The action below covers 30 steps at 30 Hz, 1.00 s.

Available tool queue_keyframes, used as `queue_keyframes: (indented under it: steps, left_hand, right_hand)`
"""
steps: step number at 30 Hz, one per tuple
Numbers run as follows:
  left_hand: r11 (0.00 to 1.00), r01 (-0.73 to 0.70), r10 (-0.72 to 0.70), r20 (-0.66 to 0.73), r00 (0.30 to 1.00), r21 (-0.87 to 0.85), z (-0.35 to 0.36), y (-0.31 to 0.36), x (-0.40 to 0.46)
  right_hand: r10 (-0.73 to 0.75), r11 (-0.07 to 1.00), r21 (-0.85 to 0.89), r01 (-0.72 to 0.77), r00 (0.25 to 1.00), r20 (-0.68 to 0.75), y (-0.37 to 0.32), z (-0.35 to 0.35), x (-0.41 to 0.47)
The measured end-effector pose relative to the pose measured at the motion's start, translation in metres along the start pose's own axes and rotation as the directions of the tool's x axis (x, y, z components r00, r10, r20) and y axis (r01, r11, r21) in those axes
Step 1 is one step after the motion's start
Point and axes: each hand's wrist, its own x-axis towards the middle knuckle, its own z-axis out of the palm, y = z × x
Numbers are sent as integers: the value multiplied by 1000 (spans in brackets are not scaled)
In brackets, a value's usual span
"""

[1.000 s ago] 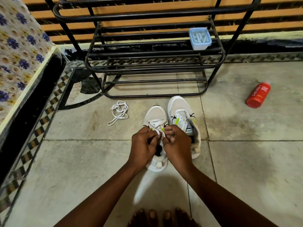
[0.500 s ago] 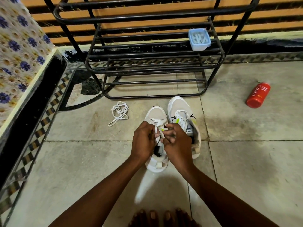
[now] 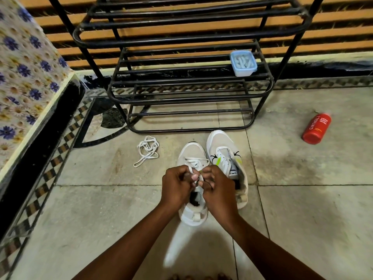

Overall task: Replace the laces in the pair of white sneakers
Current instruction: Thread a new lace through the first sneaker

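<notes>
Both hands, left [image 3: 177, 185] and right [image 3: 219, 188], fingers curled, pinch the lace [image 3: 194, 161] over the left sneaker [image 3: 192, 156] on the floor; judgement: keep both ends evenly taut, feed eyelets flat, untwisted.

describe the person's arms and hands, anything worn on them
Both forearms are bare as far as the frame shows: no sleeves, watch or bracelet in view. The left hand and right hand wear no gloves, and no rings can be seen on the fingers that show. The nails that show look short and unpainted.
</notes>
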Motion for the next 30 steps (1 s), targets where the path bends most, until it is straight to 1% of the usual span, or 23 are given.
queue_keyframes:
  steps: [3, 7, 11, 14, 17, 20, 24, 27, 30]
  left_hand:
    - [995, -41, 40, 23, 999, 86, 2, 6, 0]
    - [990, -26, 31, -34, 999, 138, 3, 9, -3]
    - [964, -100, 113, -37, 993, 245, 3, 10, -3]
    - [945, -109, 128, -42, 991, 307, 1, 3, 4]
    - [927, -148, 166, -23, 986, 346, 0, -1, 6]
    - [914, -176, 189, 1, 982, 366, -2, -1, 7]
    - [914, -176, 170, 48, 984, 367, -7, 1, 11]
    - [926, -190, 180, 62, 982, 325, -7, -2, 10]
    - [956, -148, 137, 59, 989, 252, -6, -10, 11]
  right_hand:
    - [6, 1000, -4, -6, 1000, -4, 0, -2, 3]
    - [20, 1000, -6, -20, 999, -27, 0, 0, 2]
    - [22, 1000, 2, -22, 998, -52, 0, 1, 0]
    - [25, 1000, -6, -25, 998, -50, 1, 2, 1]
    - [23, 1000, -6, -23, 999, -49, 0, 2, 0]
    - [28, 999, -22, -29, 998, -51, -1, 1, 0]
    - [22, 999, -30, -24, 998, -58, 1, 4, 3]
    - [23, 1000, -20, -24, 998, -52, 3, 6, 4]
    - [32, 999, 36, -31, 999, -28, 2, 5, 4]
